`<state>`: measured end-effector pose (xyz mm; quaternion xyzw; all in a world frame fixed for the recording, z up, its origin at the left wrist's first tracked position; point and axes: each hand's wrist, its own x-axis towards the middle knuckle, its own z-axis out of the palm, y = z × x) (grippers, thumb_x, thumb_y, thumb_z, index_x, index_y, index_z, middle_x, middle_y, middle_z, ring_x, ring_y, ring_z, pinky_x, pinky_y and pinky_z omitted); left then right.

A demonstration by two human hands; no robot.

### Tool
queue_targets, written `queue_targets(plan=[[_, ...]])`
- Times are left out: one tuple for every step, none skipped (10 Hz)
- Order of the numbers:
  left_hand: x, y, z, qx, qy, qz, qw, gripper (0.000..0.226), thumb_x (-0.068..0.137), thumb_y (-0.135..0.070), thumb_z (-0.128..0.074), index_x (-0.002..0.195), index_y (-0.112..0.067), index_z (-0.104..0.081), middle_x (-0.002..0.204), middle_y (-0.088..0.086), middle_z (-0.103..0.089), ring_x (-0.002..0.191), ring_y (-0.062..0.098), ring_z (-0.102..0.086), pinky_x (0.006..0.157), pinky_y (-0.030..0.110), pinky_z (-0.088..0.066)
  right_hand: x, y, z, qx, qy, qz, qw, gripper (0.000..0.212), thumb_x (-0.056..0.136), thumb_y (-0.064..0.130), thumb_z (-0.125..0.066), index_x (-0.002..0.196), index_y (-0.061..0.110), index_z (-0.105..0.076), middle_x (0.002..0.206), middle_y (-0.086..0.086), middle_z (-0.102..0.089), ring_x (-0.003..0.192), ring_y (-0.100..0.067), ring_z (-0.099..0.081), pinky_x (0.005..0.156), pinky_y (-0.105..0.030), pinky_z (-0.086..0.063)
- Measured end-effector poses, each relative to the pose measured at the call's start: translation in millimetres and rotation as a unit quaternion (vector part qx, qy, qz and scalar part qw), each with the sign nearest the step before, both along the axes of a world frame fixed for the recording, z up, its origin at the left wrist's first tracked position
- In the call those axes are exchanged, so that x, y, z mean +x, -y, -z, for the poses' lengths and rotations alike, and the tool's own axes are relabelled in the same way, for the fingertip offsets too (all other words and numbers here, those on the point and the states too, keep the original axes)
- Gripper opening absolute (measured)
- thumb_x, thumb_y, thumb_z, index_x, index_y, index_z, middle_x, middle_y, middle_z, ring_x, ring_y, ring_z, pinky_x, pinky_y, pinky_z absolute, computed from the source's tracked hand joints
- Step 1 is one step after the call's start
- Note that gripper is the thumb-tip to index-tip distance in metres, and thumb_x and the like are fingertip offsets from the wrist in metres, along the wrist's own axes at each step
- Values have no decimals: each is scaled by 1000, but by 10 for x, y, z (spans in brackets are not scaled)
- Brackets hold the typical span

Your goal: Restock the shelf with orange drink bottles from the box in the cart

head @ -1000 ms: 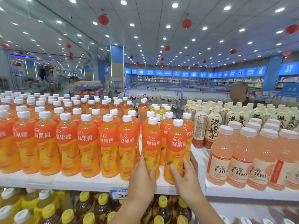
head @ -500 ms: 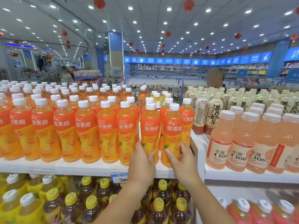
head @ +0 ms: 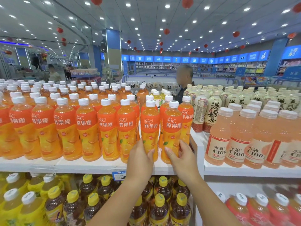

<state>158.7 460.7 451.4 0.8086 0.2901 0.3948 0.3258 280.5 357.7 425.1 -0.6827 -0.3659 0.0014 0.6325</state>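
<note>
Shelf (head: 97,166) nearly full w/ orange rows, L hand (head: 140,158) & R hand (head: 183,158) each wrapped round a front bottle (head: 149,131), (head: 172,132) at right end; cart/box out of view.

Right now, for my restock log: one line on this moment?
left hand: on orange drink bottle | right hand: on neighbouring bottle | both upright on shelf front row

Bright shop: spotlit ceiling (head: 162,17), red lanterns (head: 187,2), blue wall signs (head: 175,59).

Supermarket: stocked drink shelves (head: 104,167), seemingly.
</note>
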Motion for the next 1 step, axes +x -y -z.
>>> queue_targets(plan=[[-14, 2, -39, 8, 2, -4, 1000, 32, 96, -27, -66, 126, -19, -58, 115, -5, -67, 108, 16, -63, 82, 20, -42, 10, -20, 0, 9, -1, 1, 1000, 43, 84, 54, -70, 123, 38, -62, 124, 14, -66, 115, -6, -64, 98, -41, -55]])
